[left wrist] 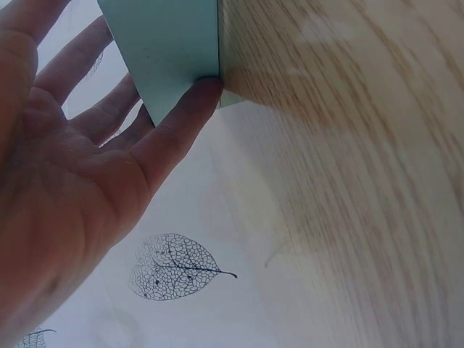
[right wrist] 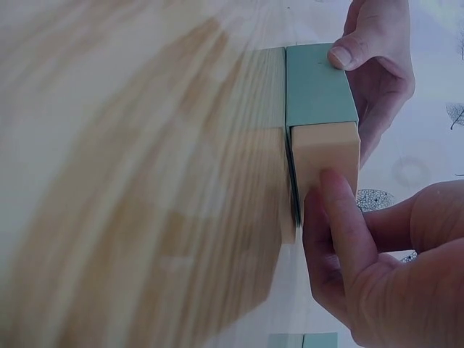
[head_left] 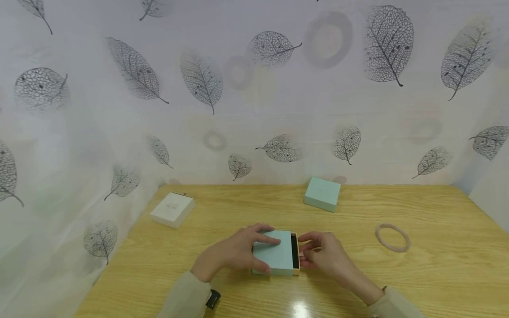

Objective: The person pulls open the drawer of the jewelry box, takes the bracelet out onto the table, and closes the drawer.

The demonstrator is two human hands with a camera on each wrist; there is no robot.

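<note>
A mint-green drawer-style box (head_left: 276, 255) lies on the table in the middle of the head view. Its cream inner tray (right wrist: 328, 151) sticks out a little on the right, with a dark inside showing. My left hand (head_left: 240, 249) holds the green sleeve, thumb against the near side and fingers across the top; the left wrist view shows that thumb on the box's side. At the tray's outer end, my right hand (head_left: 328, 254) grips with curled fingers. What lies deeper in the tray is hidden.
A white box (head_left: 173, 209) sits at the back left of the wooden table (head_left: 238, 203). Another mint-green box (head_left: 323, 193) stands at the back, right of centre. A pale ring (head_left: 393, 237) lies to the right. Leaf-patterned cloth (head_left: 270, 97) hangs behind.
</note>
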